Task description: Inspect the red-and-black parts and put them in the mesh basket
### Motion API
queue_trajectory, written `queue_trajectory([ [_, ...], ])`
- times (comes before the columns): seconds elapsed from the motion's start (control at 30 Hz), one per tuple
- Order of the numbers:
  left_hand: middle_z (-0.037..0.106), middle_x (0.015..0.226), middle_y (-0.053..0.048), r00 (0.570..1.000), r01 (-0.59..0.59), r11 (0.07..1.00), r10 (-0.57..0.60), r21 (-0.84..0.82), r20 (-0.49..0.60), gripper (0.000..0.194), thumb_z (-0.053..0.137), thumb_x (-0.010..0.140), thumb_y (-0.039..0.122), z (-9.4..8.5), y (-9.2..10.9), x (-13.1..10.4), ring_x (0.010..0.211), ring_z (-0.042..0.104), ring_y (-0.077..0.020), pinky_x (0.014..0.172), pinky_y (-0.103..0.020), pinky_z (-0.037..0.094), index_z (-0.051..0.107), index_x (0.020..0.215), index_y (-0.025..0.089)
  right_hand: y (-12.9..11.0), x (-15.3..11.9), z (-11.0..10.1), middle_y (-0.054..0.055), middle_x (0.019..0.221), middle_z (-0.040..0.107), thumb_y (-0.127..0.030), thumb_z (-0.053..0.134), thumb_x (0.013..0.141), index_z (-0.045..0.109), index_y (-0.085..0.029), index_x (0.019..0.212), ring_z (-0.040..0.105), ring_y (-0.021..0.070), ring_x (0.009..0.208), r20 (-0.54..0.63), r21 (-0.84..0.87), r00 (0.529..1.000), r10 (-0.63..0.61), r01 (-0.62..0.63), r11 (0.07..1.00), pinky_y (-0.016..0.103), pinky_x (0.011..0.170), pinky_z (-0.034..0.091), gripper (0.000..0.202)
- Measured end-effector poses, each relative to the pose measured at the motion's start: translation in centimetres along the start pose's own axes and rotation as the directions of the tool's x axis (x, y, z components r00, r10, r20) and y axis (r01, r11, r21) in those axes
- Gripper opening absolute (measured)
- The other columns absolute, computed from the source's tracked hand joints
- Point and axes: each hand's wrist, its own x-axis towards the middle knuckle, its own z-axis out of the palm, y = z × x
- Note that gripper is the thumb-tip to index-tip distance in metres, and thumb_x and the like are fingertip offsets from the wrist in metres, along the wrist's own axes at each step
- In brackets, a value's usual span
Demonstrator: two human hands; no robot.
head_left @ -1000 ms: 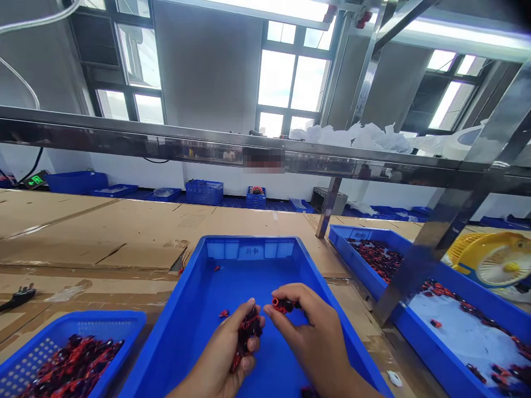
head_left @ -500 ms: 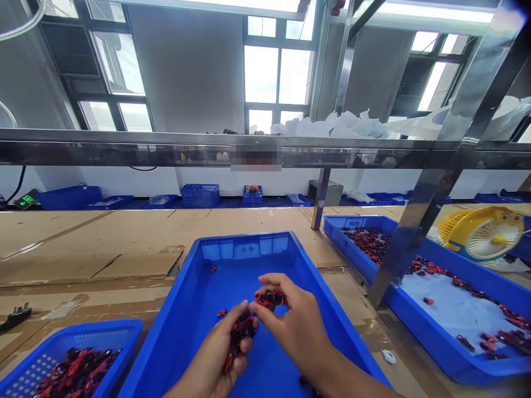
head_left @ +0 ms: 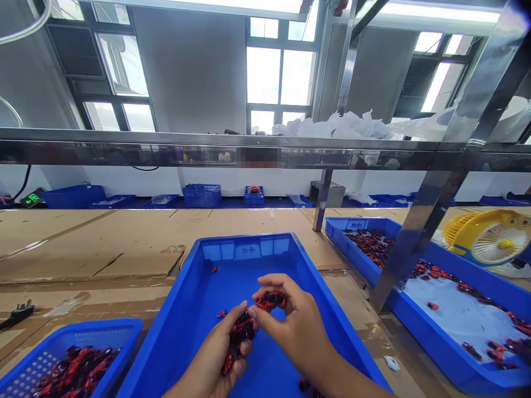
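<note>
Where Both Grips Are Full, Work Low and Centred

As I watch from the side, the left hand [head_left: 219, 348] is curled around a clutch of small red-and-black parts [head_left: 239, 331], and the right hand [head_left: 296, 320] pinches at least one red-and-black piece [head_left: 271, 300] between thumb and fingers. Both hands are above the large blue tray [head_left: 236, 284], thumb tips close together; whether these touch, I cannot tell. For good control, grip the pinched piece by its sides and apply light pressure only. Curl the left fingers enough to prevent spillage. Work low, so that any dropped part should land in the tray, near the loose red bit [head_left: 222, 313], and not in the perforated basket [head_left: 103, 325] at left
</note>
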Motion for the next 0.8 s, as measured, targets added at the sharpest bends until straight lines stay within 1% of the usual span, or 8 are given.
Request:
queue_trajectory([
  [0.1, 0.054, 0.071, 0.002, 1.0, 0.012, 1.0, -0.012, 0.004, 0.008, 0.023, 0.06, 0.089, 0.036, 0.0, -0.2, -0.1, 0.044, 0.043, -0.003, 0.032, -0.011, 0.026, 0.059, 0.092, 0.014, 0.3, 0.0, 0.1, 0.0, 0.086, 0.071, -0.017, 0.079, 0.073, 0.065, -0.021, 0.103, 0.067, 0.0159, 0.075, 0.039, 0.305, 0.991, 0.129, -0.135, 0.943, 0.027, 0.071, 0.053, 0.034],
  [0.17, 0.059, 0.077, 0.0, 1.0, 0.028, 1.0, -0.028, 0.001, 0.009, 0.027, 0.062, 0.088, 0.039, -0.1, -0.4, -0.1, 0.044, 0.044, -0.0032, 0.032, -0.012, 0.027, 0.058, 0.096, 0.014, 0.6, 0.3, 0.0, 0.0, 0.081, 0.068, -0.02, 0.08, 0.074, 0.066, -0.019, 0.1, 0.062, 0.0116, 0.062, 0.112, 0.583, 0.964, 0.243, -0.261, 0.769, 0.025, 0.061, 0.05, 0.03],
  [0.23, 0.062, 0.082, -0.002, 0.999, 0.054, 0.999, -0.054, -0.001, -0.008, 0.032, 0.064, 0.085, 0.043, -0.1, -0.5, 0.0, 0.044, 0.045, -0.0034, 0.033, -0.012, 0.027, 0.057, 0.101, 0.015, 0.9, 0.8, -0.3, -0.001, 0.079, 0.064, -0.026, 0.076, 0.081, 0.066, -0.018, 0.098, 0.053, 0.0059, 0.053, 0.179, 0.735, 0.938, 0.297, -0.328, 0.593, 0.022, 0.055, 0.045, 0.022],
  [0.33, 0.063, 0.084, -0.003, 0.996, 0.083, 0.997, -0.082, 0.002, -0.023, 0.039, 0.067, 0.082, 0.045, -0.1, -0.7, 0.1, 0.044, 0.046, -0.0037, 0.033, -0.012, 0.028, 0.056, 0.105, 0.015, 1.1, 1.5, -0.8, -0.002, 0.08, 0.06, -0.033, 0.067, 0.089, 0.066, -0.016, 0.098, 0.042, 0.0018, 0.05, 0.25, 0.799, 0.918, 0.307, -0.375, 0.47, 0.019, 0.052, 0.039, 0.018],
  [0.43, 0.063, 0.083, -0.003, 0.995, 0.095, 0.995, -0.095, 0.012, -0.013, 0.039, 0.066, 0.082, 0.045, 0.1, -0.7, 0.0, 0.044, 0.045, -0.0035, 0.033, -0.012, 0.026, 0.056, 0.104, 0.015, 1.1, 1.7, -1.2, -0.003, 0.077, 0.055, -0.033, 0.066, 0.089, 0.066, -0.014, 0.096, 0.034, 0.001, 0.046, 0.33, 0.832, 0.898, 0.29, -0.422, 0.36, 0.019, 0.049, 0.035, 0.02],
  [0.57, 0.062, 0.081, -0.001, 0.995, 0.099, 0.995, -0.1, 0.028, 0.016, 0.037, 0.065, 0.082, 0.046, 0.2, -0.6, -0.5, 0.044, 0.045, -0.0034, 0.034, -0.012, 0.026, 0.057, 0.101, 0.015, 0.9, 1.3, -1.3, -0.006, 0.071, 0.048, -0.033, 0.065, 0.088, 0.064, -0.016, 0.094, 0.024, 0.0014, 0.043, 0.379, 0.851, 0.886, 0.269, -0.448, 0.275, 0.018, 0.047, 0.033, 0.018],
  [0.7, 0.063, 0.078, -0.002, 0.995, 0.091, 0.996, -0.092, 0.009, 0.044, 0.037, 0.068, 0.079, 0.045, 0.1, -0.8, -0.9, 0.044, 0.045, -0.0041, 0.034, -0.011, 0.028, 0.058, 0.098, 0.015, 0.2, 0.5, -1.5, -0.009, 0.063, 0.037, -0.032, 0.058, 0.091, 0.059, -0.017, 0.087, 0.018, 0.003, 0.041, 0.39, 0.881, 0.895, 0.216, -0.431, 0.195, 0.018, 0.045, 0.033, 0.016],
  [0.8, 0.064, 0.076, -0.004, 0.993, 0.101, 0.994, -0.098, -0.046, 0.059, 0.034, 0.069, 0.078, 0.043, 0.0, -1.1, -0.8, 0.044, 0.047, -0.0057, 0.034, -0.012, 0.029, 0.061, 0.094, 0.014, -0.4, 0.2, -1.8, -0.009, 0.062, 0.034, -0.03, 0.055, 0.093, 0.054, -0.018, 0.083, 0.019, 0.0038, 0.04, 0.351, 0.91, 0.909, 0.223, -0.387, 0.146, 0.019, 0.044, 0.035, 0.015],
])
